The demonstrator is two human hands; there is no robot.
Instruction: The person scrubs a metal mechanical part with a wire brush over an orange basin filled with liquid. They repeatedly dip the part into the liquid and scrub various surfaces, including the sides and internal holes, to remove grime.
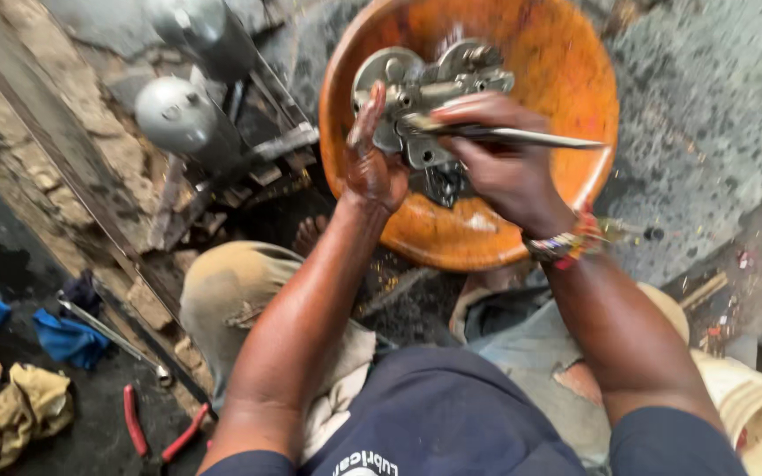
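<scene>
Orange basin (566, 79) is sitting on the rough grey ground, right in front of the person's knees. A grey metal part (421, 97) with round bosses and bolts is lying inside it, near the middle. Left hand (370, 163) is gripping the part's left edge, thumb pressing up on top, steadying it. Right hand (500, 159) is closing around a thin metal tool (522, 137), its pointed end sticking out to the right, and is working over the part's centre. Hands are sitting close together, both over the part. Beaded bracelet (564, 245) is showing on the right wrist. Red-handled pliers (159, 432) are lying on the dark floor at lower left, well apart.
</scene>
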